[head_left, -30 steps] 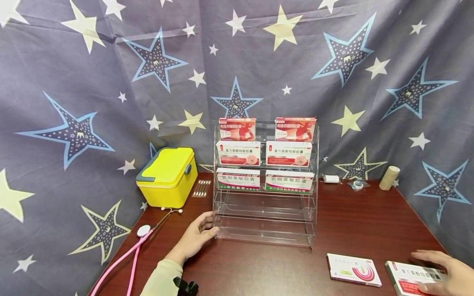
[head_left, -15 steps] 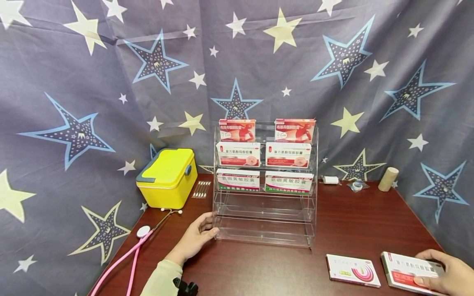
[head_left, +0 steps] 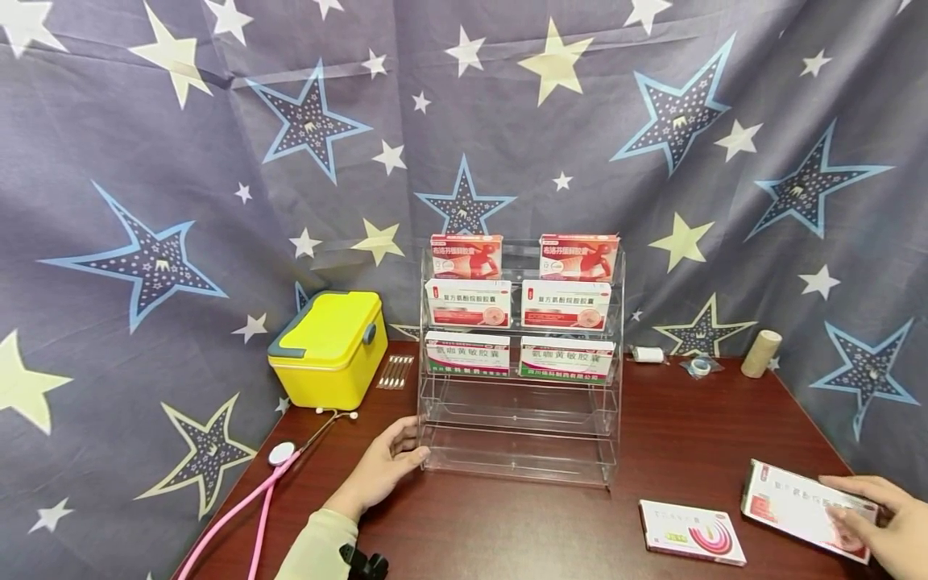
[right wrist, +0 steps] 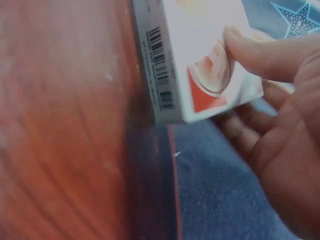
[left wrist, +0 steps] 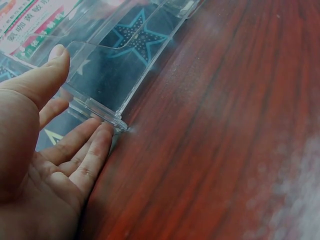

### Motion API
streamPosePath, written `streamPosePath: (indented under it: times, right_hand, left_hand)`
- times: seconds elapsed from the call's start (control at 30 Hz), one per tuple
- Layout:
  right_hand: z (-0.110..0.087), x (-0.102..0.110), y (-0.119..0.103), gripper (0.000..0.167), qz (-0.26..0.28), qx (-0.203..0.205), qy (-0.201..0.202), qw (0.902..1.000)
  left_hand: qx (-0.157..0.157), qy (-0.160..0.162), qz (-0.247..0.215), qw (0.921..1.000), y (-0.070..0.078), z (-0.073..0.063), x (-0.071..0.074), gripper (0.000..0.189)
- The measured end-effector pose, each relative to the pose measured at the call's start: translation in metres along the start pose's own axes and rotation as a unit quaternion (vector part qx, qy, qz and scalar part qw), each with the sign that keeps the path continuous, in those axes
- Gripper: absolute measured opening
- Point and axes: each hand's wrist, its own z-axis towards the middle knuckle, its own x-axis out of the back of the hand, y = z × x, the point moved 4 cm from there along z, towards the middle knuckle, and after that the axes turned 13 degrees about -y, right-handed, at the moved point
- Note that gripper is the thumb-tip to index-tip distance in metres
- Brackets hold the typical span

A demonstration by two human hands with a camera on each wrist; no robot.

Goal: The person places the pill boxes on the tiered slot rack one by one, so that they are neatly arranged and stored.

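A clear acrylic display rack (head_left: 518, 463) stands mid-table with several medicine boxes on its upper three tiers. My left hand (head_left: 383, 469) is at its lower left corner. In the left wrist view, the fairly straight fingertips (left wrist: 102, 131) touch the rack's side, and the thumb stands apart from them. At the right, my right hand (head_left: 888, 519) holds a white and red medicine box (head_left: 808, 509) between thumb and fingers. The box is tilted, its near end in the grip; its barcode side shows in the right wrist view. A flat white and pink medicine box (head_left: 692, 532) lies just left of it.
A yellow lidded case (head_left: 329, 354), a pack of swabs (head_left: 395, 370) and a pink stethoscope (head_left: 268, 483) lie left of the rack. At the back right are a white roll (head_left: 648, 353), a tape roll (head_left: 700, 366) and a beige bandage roll (head_left: 761, 353). A star-patterned curtain surrounds the table.
My right hand has taken hold of the white and red medicine box, and its far edge has risen and turned. The left hand and the rack have stayed put.
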Motion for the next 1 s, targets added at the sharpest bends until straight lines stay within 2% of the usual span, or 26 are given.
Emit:
streamPosePath:
  times: [0.07, 0.13, 0.33, 0.5, 0.7, 0.87, 1.0]
  right_hand:
    - [0.002, 0.001, -0.006, 0.059, -0.017, 0.051, 0.016, 0.9984]
    - [0.004, 0.001, -0.009, 0.059, -0.029, 0.062, 0.021, 0.9974]
    - [0.004, -0.001, -0.012, 0.054, -0.03, 0.016, 0.019, 0.9992]
    - [0.004, -0.002, -0.012, 0.053, -0.046, 0.025, 0.031, 0.9981]
    - [0.005, -0.001, -0.013, 0.054, -0.073, 0.013, 0.031, 0.9968]
    - [0.016, 0.004, -0.028, 0.057, -0.033, 0.026, 0.067, 0.9969]
    - [0.033, 0.011, -0.06, 0.055, 0.013, 0.044, 0.077, 0.996]
  left_hand:
    - [-0.001, 0.001, -0.001, 1.0, 0.001, 0.0, 0.0, 0.056]
    - [-0.002, 0.001, 0.0, 1.0, 0.001, -0.001, -0.001, 0.056]
    - [-0.002, -0.001, 0.001, 1.0, 0.001, -0.001, 0.0, 0.056]
    - [-0.007, 0.0, 0.002, 1.0, 0.001, 0.0, -0.001, 0.055]
    - [-0.018, -0.001, 0.007, 0.9998, 0.001, 0.001, -0.002, 0.055]
    - [-0.016, -0.004, 0.005, 0.9999, 0.0, 0.001, -0.001, 0.055]
    - [-0.009, 0.0, 0.003, 1.0, -0.002, 0.001, 0.0, 0.055]
